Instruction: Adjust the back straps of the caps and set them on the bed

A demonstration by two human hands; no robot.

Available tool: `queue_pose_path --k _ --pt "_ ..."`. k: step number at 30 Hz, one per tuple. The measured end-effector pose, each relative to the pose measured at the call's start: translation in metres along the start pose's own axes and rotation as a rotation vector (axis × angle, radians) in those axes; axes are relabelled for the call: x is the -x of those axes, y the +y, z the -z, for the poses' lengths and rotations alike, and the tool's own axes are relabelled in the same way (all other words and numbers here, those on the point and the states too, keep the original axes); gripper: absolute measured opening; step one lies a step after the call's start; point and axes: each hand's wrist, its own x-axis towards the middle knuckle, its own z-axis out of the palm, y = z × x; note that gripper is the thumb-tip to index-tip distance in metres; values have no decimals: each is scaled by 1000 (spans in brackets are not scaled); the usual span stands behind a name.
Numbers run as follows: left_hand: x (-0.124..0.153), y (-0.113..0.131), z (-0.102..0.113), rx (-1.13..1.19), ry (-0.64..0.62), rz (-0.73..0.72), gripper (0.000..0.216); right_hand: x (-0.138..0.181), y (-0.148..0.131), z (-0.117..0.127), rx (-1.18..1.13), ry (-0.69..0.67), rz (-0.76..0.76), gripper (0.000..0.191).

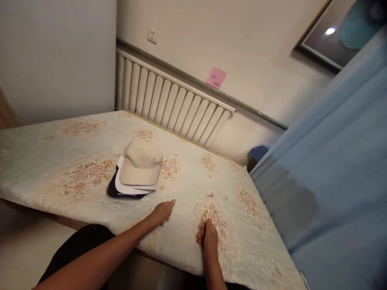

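And here are both hands, out over the bed, with its pale mattress cover printed in pink roses (187,179), and the caps sitting just past the left hand (163,212). On top, the beige fabric baseball cap with a small logo (142,159); under it the white cap (121,186), brim peeping out; at the bottom the dark navy cap with pale lettering on its brim (112,190). Left hand nearest the pile, not touching it: thumb side forward, fingers tucked underneath, so I can't tell how wide they stand, though nothing shows in them. Over on the right, well apart from the caps, the right hand (210,237) has its fingers curled in narrow over a rose print, no object visible there. Now, the danger: those brims don't line up, so a grab at the beige one alone could drag the white one with it and fan the stack out. Soft crowns, too; press from above and they'd likely dent. The padded surface looks uneven, so a sideways nudge might tip the pile, and with the mattress's near edge not far from the navy brim, a careless forearm sweep could send a cap over.
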Motion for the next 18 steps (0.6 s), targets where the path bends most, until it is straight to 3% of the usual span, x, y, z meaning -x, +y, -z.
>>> queue_pose_path --k 4,9,13,18 --pt "0 -15 7 196 -132 -62 48 8 8 3 19 30 74 43" --pt "-3 -18 12 419 -160 -33 38 -4 -3 -16 75 7 -34 36" --pt "-6 -13 15 553 -179 27 23 -14 -34 -60 82 -149 -62 23" --pt "-14 -4 22 712 -221 95 14 -21 -79 -137 -14 -339 -134 20"
